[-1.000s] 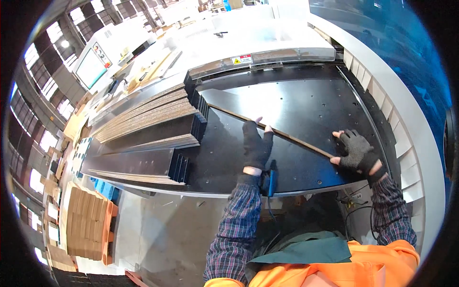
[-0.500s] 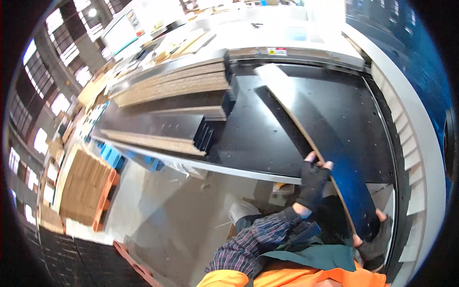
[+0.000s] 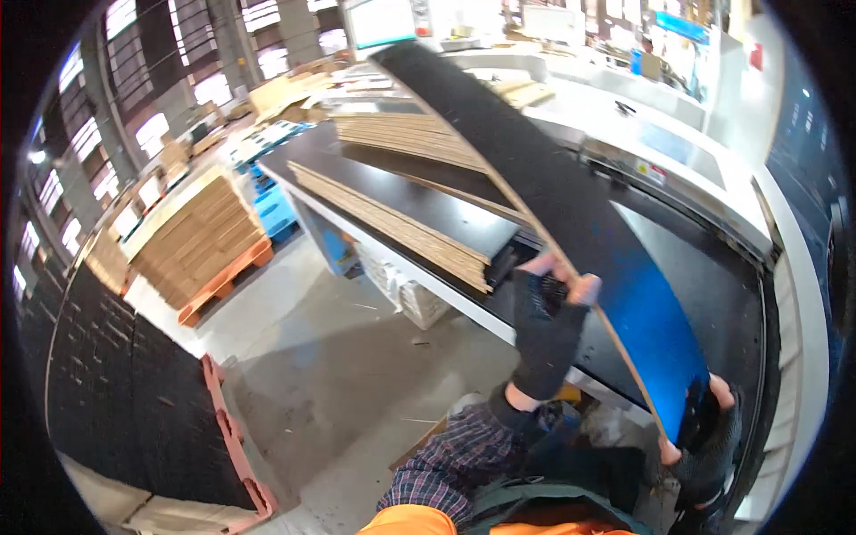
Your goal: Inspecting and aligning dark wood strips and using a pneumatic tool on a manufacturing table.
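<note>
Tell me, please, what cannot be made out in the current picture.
All in the head view:
- Underside of the held board: turned away.
- Right end of the rear board stack: hidden behind the held board.
- Label: print too small, blurred.
- Dark stack: left side cut off by the black rim.

The dark board [image 3: 553, 187] hid part of the far stack [image 3: 392, 135]; the near orange garment [image 3: 410, 521] was cut off

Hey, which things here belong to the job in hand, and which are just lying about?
Likely in the job:
dark board, held by left hand and right hand
similar stacked boards

Seemingly just about:
brown stack on orange pallet
blue pallet
</note>
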Demonstrator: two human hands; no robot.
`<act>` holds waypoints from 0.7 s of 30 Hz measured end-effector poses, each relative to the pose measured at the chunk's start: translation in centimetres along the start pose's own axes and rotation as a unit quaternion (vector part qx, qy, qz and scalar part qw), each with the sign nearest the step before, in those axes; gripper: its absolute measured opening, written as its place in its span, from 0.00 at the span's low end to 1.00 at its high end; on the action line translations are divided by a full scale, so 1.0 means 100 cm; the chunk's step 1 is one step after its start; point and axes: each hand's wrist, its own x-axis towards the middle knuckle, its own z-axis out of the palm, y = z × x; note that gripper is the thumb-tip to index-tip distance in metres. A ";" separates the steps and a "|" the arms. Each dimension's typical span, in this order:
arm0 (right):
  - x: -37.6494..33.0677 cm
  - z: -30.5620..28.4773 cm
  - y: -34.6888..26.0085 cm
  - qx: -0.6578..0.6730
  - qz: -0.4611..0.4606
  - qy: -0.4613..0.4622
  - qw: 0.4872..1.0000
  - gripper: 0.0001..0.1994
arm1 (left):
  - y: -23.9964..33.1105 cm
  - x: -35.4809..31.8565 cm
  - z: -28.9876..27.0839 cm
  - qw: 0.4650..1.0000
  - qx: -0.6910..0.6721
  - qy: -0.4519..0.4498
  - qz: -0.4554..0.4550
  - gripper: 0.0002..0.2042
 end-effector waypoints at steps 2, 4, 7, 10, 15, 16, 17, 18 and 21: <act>0.049 0.021 -0.017 -0.055 -0.084 -0.041 0.994 0.40 | 0.004 0.033 -0.039 0.991 0.099 0.077 0.040 0.19; 0.100 0.052 -0.017 -0.002 -0.098 -0.096 0.990 0.40 | 0.004 0.069 -0.070 0.989 0.087 0.114 0.048 0.19; 0.166 0.107 -0.036 0.035 -0.158 -0.136 0.977 0.40 | 0.002 0.131 -0.123 0.967 0.181 0.152 0.093 0.20; 0.221 0.159 -0.063 0.056 -0.156 -0.190 0.968 0.41 | 0.011 0.201 -0.180 0.945 0.278 0.149 0.085 0.21; 0.267 0.266 -0.077 -0.217 -0.186 -0.236 0.929 0.47 | -0.016 0.267 -0.266 0.836 0.508 0.202 -0.046 0.43; 0.267 0.291 -0.076 -0.255 -0.206 -0.269 0.906 0.47 | -0.024 0.264 -0.297 0.805 0.552 0.200 -0.092 0.46; 0.269 0.297 -0.077 -0.223 -0.201 -0.290 0.909 0.47 | -0.043 0.257 -0.312 0.809 0.540 0.228 -0.045 0.47; 0.272 0.298 -0.075 -0.193 -0.192 -0.310 0.911 0.48 | -0.054 0.253 -0.318 0.842 0.493 0.218 -0.019 0.47; 0.270 0.282 -0.068 -0.258 -0.235 -0.307 0.885 0.48 | -0.080 0.237 -0.310 0.895 0.393 0.201 0.066 0.46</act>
